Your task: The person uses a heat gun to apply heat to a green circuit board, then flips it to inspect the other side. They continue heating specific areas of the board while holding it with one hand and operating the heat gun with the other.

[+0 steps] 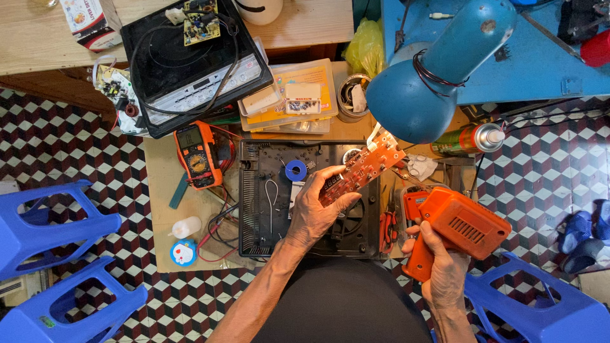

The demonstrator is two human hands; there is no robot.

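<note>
Your left hand (316, 213) grips a narrow orange circuit board (363, 168) at centre frame, fingers wrapped around its lower end, holding it tilted so its far end points toward the upper right, under the blue desk lamp (438, 70). The board is long and rectangular, dotted with pale solder points, with a white connector at its upper tip. Your right hand (441, 270) is closed around the grip of an orange pistol-shaped soldering gun (454, 225) at lower right, its vented body angled to the upper left, near the board but apart from it. Beneath the board, on the small table (162, 184), lies an opened black appliance housing (273, 197) with a blue ring of tape and a fan grille inside. To its left sits an orange multimeter (196, 154) with red and black leads. An induction cooktop (190, 60) rests at upper left, a green spray can (467, 140) to the right. Blue plastic stools (51, 254) stand at both lower corners on the chequered floor.
</note>
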